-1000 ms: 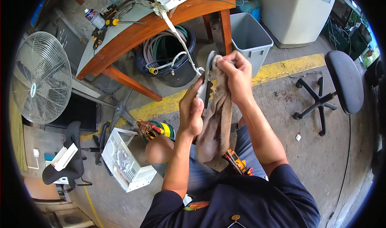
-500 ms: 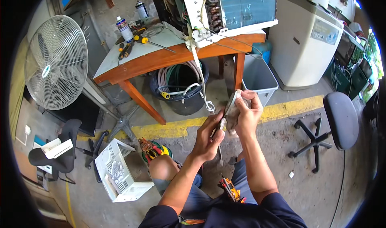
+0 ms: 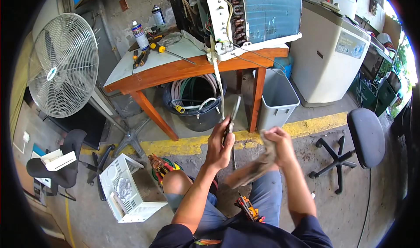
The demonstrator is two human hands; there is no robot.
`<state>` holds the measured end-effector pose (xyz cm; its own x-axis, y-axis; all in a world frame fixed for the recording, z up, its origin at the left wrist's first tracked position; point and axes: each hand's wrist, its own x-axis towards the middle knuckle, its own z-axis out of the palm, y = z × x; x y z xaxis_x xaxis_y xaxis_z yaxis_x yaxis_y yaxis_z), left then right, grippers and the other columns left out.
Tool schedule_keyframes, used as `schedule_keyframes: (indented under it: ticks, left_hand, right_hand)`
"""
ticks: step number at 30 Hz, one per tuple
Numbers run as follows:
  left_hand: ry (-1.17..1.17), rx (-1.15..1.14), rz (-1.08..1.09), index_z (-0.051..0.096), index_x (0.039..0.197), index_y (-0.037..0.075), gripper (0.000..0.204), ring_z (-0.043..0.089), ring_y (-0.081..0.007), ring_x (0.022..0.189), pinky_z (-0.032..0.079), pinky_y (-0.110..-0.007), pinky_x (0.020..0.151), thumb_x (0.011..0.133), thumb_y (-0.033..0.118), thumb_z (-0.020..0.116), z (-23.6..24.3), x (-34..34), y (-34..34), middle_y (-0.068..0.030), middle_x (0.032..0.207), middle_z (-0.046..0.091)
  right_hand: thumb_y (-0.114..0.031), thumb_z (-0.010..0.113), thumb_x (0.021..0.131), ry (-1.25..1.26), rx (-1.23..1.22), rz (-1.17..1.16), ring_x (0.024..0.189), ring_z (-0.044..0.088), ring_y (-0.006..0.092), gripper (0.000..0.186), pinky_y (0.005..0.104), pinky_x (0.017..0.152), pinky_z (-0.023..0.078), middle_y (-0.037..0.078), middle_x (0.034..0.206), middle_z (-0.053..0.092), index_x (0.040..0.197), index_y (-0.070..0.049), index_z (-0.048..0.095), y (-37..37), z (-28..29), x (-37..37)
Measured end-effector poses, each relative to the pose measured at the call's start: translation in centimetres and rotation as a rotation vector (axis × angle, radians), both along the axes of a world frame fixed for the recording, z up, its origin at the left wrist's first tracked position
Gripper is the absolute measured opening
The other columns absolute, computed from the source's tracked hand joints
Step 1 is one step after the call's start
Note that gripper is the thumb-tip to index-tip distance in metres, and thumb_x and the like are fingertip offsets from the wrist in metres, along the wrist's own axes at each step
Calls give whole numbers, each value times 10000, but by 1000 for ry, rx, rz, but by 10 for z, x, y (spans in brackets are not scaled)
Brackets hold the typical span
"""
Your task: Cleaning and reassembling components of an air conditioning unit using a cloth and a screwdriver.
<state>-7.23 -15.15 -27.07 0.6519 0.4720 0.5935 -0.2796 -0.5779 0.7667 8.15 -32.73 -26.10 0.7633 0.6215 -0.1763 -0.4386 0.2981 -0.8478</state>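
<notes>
My left hand (image 3: 218, 145) grips a narrow dark metal strip (image 3: 235, 110) that sticks up from my fist, next to a white cable (image 3: 217, 84) hanging from the air-conditioner unit (image 3: 245, 14) on the wooden table (image 3: 175, 71). My right hand (image 3: 280, 145) is closed on a dirty brown rag (image 3: 253, 171) that trails down toward my lap. The two hands are apart, with the rag clear of the strip. I am seated, my knees below the hands.
A black tub with coiled hoses (image 3: 194, 101) and a grey bin (image 3: 278, 99) stand under the table. A pedestal fan (image 3: 63, 64) is at left, a white casing (image 3: 124, 195) on the floor, an office chair (image 3: 361, 138) at right, a white appliance (image 3: 332, 55) beyond.
My hands have separated: earlier both were together around the strip and rag. The right hand pulled the rag off to the right. My head tilted up, bringing the table and unit into view.
</notes>
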Motion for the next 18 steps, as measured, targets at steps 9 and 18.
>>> schedule_keyframes:
  ticks: [9, 18]
  left_hand:
    - [36, -81, -39, 535, 1490, -15, 472, 566, -185, 829, 477, -320, 759, 1103, 254, 539, 10, 5, -3, -105, 1061, 630]
    - [91, -182, -134, 558, 1466, -23, 507, 603, -199, 898, 498, -319, 824, 1116, 339, 498, -1, 36, -9, -105, 1132, 674]
  right_hand:
    - [-211, 606, 1007, -738, -53, -1198, 857, 662, 188, 300, 291, 762, 563, 125, 1042, 691, 1243, -39, 673, -256, 170, 70]
    - [-205, 560, 1034, -278, 435, -249, 778, 692, 187, 320, 280, 630, 544, 149, 985, 732, 1242, 3, 689, -288, 36, 104]
